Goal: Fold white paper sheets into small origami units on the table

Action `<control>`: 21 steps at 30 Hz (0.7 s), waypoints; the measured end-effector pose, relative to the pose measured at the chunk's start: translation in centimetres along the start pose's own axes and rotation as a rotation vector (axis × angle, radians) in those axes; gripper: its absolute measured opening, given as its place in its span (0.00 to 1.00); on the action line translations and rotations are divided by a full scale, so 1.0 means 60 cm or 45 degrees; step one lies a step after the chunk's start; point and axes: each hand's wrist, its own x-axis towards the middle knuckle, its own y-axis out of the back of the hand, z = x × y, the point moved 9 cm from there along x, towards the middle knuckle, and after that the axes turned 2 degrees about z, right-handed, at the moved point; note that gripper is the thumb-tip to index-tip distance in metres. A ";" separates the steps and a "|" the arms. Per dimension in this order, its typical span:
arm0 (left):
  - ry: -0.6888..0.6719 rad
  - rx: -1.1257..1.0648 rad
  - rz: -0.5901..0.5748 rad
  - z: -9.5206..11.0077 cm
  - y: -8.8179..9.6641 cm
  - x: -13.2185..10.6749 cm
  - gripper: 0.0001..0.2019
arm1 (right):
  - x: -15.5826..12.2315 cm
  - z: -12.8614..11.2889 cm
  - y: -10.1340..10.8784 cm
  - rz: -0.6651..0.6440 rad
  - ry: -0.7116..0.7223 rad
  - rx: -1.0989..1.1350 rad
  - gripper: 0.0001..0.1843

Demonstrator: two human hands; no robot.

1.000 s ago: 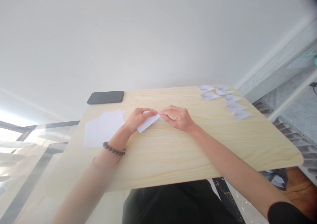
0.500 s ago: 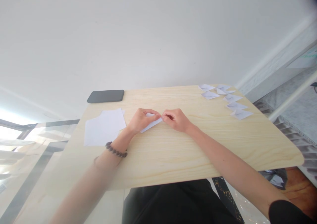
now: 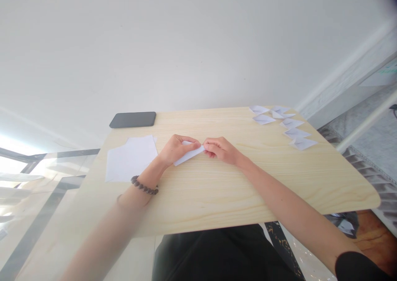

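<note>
Left hand [image 3: 174, 149] and right hand [image 3: 222, 150] are clamped on a folded paper [image 3: 187, 157] just right of the blank sheets [image 3: 130, 160]; the crease seems half-made, needing edges aligned and pressed.

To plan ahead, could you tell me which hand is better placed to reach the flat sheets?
Probably the left hand: the flat sheets lie just beside its wrist, while the right hand sits beyond the folded paper both pinch.
</note>
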 end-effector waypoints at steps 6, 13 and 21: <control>0.007 -0.020 -0.021 -0.001 0.000 0.001 0.14 | -0.001 0.006 -0.003 -0.059 -0.038 0.018 0.09; -0.012 0.008 -0.028 0.001 -0.001 0.000 0.14 | 0.001 0.003 -0.001 -0.024 -0.031 -0.031 0.13; -0.027 0.042 -0.046 0.002 -0.002 0.000 0.15 | -0.002 0.007 -0.005 -0.110 -0.063 -0.006 0.10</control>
